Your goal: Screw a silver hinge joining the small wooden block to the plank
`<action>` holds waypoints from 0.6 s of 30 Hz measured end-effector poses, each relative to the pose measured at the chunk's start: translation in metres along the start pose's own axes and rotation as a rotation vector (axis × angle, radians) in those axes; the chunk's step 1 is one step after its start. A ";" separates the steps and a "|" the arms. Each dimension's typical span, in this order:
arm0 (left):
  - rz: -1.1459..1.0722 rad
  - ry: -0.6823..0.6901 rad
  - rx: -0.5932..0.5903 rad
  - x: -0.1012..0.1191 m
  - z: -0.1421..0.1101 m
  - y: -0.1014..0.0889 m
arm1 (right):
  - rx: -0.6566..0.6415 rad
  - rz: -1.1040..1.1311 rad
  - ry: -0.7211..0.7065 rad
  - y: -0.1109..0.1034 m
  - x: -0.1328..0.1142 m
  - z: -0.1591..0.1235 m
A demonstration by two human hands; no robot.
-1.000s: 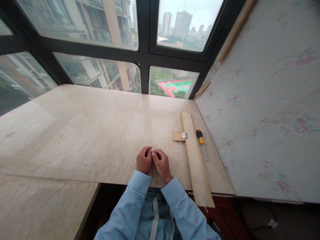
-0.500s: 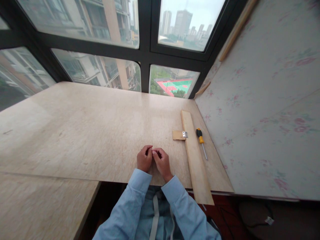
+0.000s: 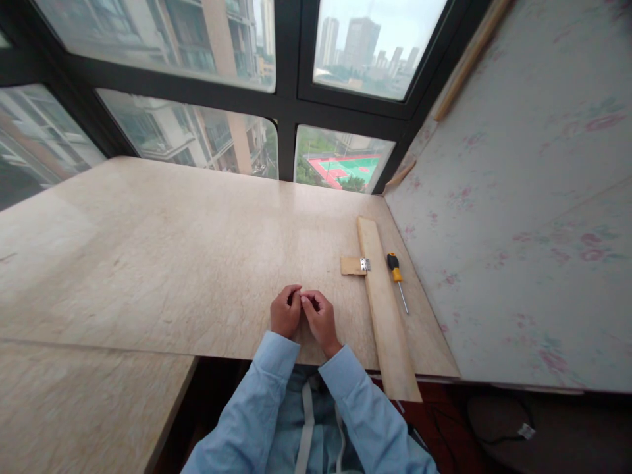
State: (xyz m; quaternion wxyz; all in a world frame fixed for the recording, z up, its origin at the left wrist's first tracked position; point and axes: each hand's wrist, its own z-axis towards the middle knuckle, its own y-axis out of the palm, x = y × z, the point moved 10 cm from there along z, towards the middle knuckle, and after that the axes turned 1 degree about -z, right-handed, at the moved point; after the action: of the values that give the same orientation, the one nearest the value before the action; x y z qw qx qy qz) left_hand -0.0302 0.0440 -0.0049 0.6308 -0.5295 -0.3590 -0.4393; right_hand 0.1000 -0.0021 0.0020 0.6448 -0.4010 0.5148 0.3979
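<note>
My left hand and my right hand rest together near the front edge of the stone-look countertop. Fingers on both are curled into a pinch, with the tips meeting; whatever may be between them is too small to make out. To the right lies a long wooden board, its near end jutting past the counter edge. A metal hinge joins or lies across the board and a short wooden piece at its left side. Beyond the board is a screwdriver with a black and yellow handle.
A wall with floral paper bounds the counter on the right. Dark-framed windows rise at the back. At the lower left a second counter section meets the first. A cable lies below on the right.
Both hands keep the same pinched pose. The view shifts very slightly; the board, hinge and screwdriver stay where they were.
</note>
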 end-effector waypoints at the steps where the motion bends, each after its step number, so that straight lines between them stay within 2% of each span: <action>1: -0.003 -0.001 0.001 0.000 0.000 0.000 | -0.001 0.003 0.001 0.000 0.001 0.000; 18: -0.075 -0.038 -0.018 -0.002 -0.001 0.003 | 0.022 -0.015 -0.007 -0.002 0.003 0.001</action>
State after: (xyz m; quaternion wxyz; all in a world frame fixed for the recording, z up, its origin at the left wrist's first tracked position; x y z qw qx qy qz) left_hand -0.0286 0.0434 -0.0081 0.6021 -0.5293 -0.3865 -0.4559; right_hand 0.1027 -0.0021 -0.0008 0.6539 -0.3963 0.5139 0.3889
